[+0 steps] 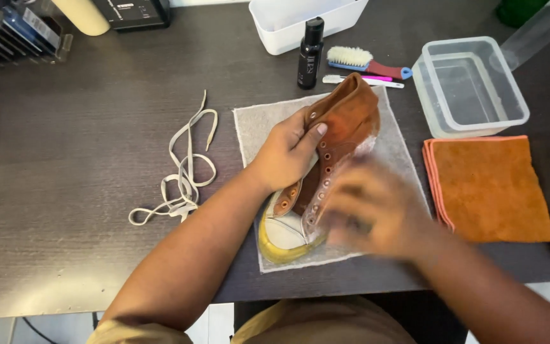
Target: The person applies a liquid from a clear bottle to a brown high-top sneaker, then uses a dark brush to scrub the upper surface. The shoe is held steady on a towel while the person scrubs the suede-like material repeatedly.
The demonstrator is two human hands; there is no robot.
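A home desk set up for shoe care — brush [359, 59], bottle [310, 52], cloths [488, 188].

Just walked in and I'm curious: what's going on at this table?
A person is handling a brown high-top shoe lying on a grey towel. The left hand holds its upper, while the right hand, blurred, is at its side. The white laces lie out on the table, with a brush, bottle and orange cloth nearby.

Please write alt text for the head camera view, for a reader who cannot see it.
A person's left hand holds a brown high-top shoe on a grey cloth, while the blurred right hand covers its side. Loose white laces lie left; an orange cloth lies right.
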